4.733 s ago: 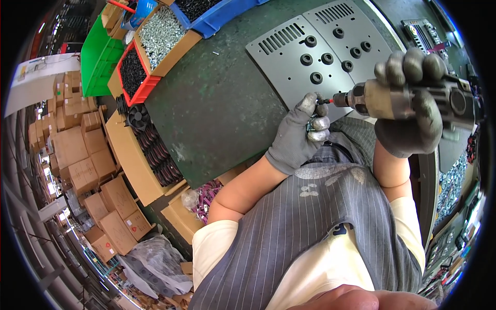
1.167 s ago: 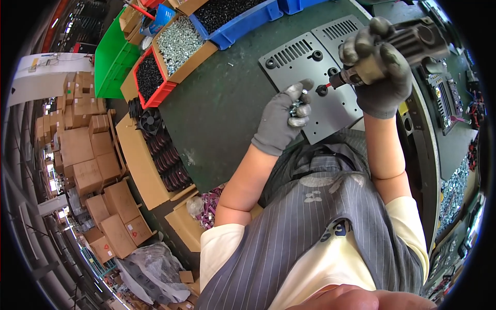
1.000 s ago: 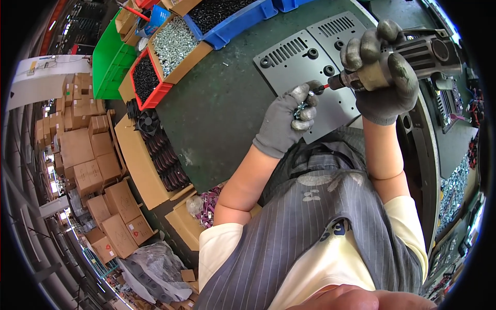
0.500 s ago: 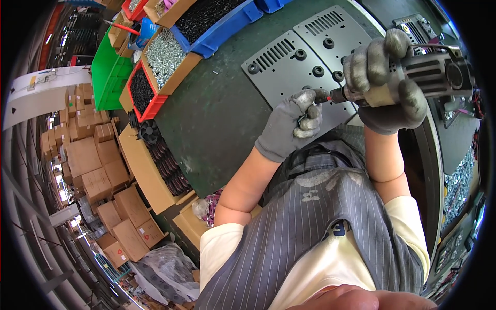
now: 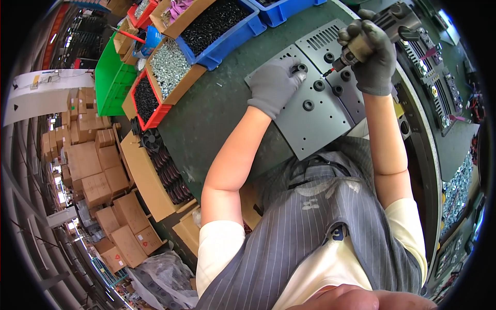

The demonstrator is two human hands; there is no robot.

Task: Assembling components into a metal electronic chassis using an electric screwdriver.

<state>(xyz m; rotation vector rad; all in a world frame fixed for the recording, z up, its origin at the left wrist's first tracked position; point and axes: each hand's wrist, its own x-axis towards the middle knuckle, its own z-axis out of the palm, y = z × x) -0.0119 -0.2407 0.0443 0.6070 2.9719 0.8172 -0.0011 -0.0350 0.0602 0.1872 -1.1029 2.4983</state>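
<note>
Two grey metal plates (image 5: 315, 132) with slots and holes lie side by side, bearing several black round rubber feet (image 5: 308, 105). On the left plate rests my left hand (image 5: 276, 85), in a grey glove, its fingers curled at a black rubber foot (image 5: 301, 67) near the slots. My right hand (image 5: 374, 59), gloved too, is wrapped round a power screwdriver (image 5: 395, 21). The driver tilts down to the left, and its red-banded bit (image 5: 329, 72) ends above the plates between several feet. Whether the tip touches anything is hard to tell.
A blue bin (image 5: 217, 54) of black parts, a cardboard box (image 5: 191, 72) of silver screws and a red bin (image 5: 160, 114) of black screws stand at the left. Fans (image 5: 151, 139) lie stacked below them. Slotted assemblies (image 5: 434, 90) sit beyond the bench edge at the right.
My left hand has left the driver's bit and moved up-left onto the left plate. The driver in my right hand has moved up and tilted. The plates appear lower in the view.
</note>
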